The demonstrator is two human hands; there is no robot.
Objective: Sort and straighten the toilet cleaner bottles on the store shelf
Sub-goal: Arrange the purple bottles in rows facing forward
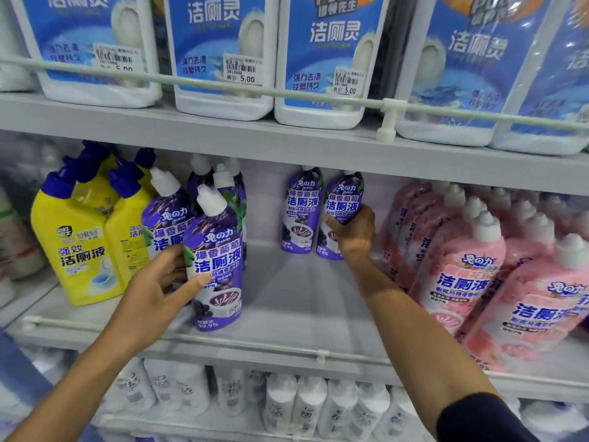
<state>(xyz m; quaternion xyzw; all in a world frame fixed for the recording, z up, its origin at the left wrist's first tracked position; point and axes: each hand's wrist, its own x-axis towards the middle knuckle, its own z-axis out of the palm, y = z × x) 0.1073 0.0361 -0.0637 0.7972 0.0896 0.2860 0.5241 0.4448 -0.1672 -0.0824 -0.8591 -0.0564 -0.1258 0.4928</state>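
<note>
On the middle shelf (287,314) stand purple toilet cleaner bottles with white caps. My left hand (159,282) grips the front purple bottle (216,266) near the shelf's front edge; more purple bottles (165,221) crowd behind it. Deep at the back, my right hand (352,234) is closed around one purple bottle (342,202), which stands beside another purple bottle (301,212). Yellow bottles (79,250) with blue caps stand to the left. Pink bottles (478,266) lean in rows on the right.
Large blue-and-white cleaner jugs (223,59) fill the top shelf behind a rail (387,119). White bottles (302,406) line the bottom shelf. A low rail (322,355) runs along the middle shelf's front. Bare shelf floor lies between my two arms.
</note>
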